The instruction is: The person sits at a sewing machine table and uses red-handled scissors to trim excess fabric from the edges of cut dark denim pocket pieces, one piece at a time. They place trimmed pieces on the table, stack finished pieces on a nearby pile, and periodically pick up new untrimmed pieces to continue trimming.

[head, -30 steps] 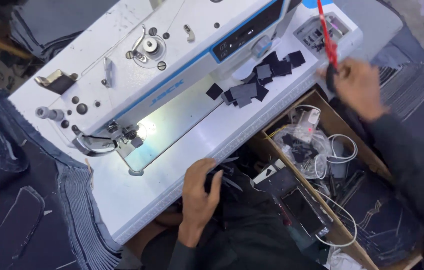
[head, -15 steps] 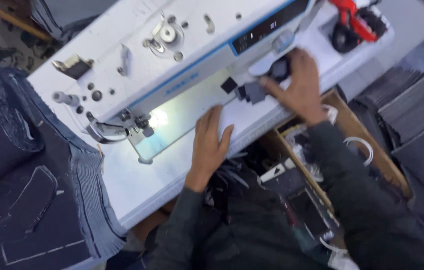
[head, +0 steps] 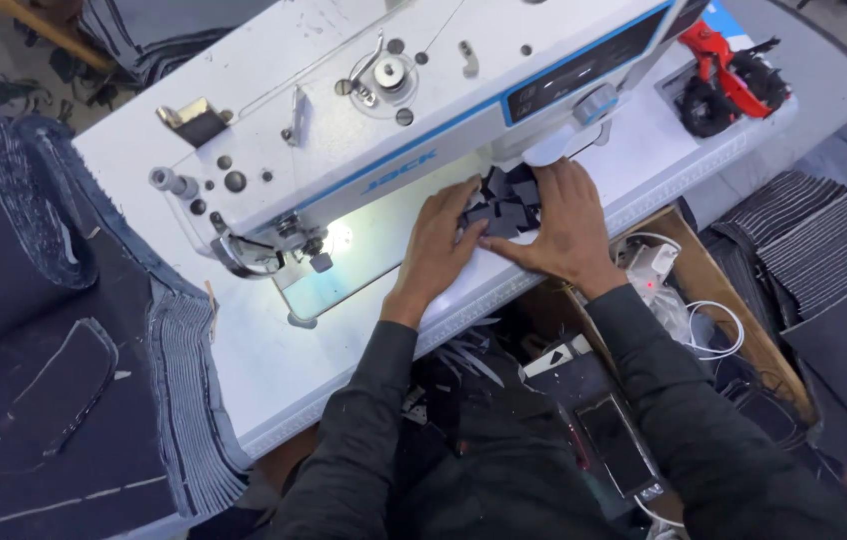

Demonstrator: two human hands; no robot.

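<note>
My left hand and right hand lay flat, fingers spread, pressing together a loose pile of small dark fabric patches on the white sewing machine bed, right of the lit needle. Neither hand gripped a patch (palms only corralled them). Risk, as I judged it: patches near the table edge could slide off into the open cardboard box, should either palm push unevenly

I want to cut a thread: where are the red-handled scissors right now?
In the head view, the red-handled scissors lie at the upper right of the white sewing table, just right of the white sewing machine and beyond the right hand.
</note>
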